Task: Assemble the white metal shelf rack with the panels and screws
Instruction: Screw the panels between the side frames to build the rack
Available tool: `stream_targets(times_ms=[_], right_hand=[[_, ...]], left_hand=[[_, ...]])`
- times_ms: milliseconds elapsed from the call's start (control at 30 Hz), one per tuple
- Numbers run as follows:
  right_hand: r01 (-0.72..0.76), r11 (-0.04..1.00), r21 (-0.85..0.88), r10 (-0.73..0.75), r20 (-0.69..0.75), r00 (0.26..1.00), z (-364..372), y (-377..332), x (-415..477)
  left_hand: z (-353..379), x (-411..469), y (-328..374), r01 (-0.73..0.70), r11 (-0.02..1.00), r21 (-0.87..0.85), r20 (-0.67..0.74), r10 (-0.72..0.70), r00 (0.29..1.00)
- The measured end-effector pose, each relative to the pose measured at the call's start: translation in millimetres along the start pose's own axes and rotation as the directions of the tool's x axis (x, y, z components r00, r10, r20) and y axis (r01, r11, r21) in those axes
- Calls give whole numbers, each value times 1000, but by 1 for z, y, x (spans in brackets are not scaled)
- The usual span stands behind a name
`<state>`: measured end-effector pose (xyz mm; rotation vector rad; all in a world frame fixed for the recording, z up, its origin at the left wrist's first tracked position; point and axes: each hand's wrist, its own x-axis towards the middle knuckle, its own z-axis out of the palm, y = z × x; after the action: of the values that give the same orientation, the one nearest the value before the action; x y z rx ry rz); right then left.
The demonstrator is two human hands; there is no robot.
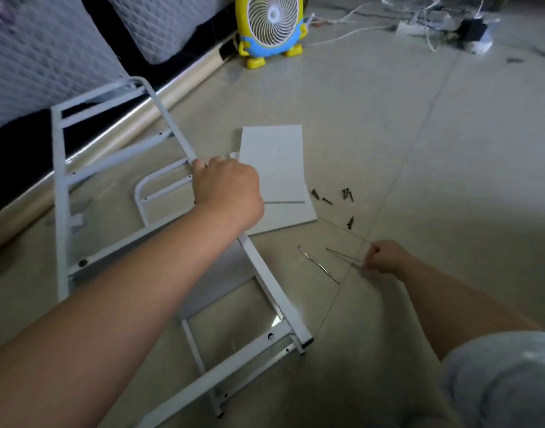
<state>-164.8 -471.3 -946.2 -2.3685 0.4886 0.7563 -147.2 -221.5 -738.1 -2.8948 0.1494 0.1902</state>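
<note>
The left hand (228, 189) curls its fingers round the long rail of the white frame (274, 291), which runs from far-left to near-right, while the right hand (385, 257) pinches a thin metal tool (342, 254), and the screws (347, 193) lie just past those fingers, closer to that hand.

No text, label or number seems readable anywhere in this blurred view.
</note>
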Motion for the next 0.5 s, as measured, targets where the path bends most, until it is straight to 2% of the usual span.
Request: stream_targets(times_ms=[100,200,333,500], right_hand=[[-2,985,-173,-5,-41,999,13,-5,9],[-36,959,-282,18,-64,998,24,-9,17],[-63,946,-318,50,-49,998,39,-9,23],[-43,975,-220,20,-107,994,32,-25,31]], left_hand=[[6,8,1,64,996,61,42,-67,997],[10,13,-1,106,994,40,77,-109,991],[14,19,-7,93,995,19,89,-94,992],[12,40,-17,83,996,41,106,-87,991]])
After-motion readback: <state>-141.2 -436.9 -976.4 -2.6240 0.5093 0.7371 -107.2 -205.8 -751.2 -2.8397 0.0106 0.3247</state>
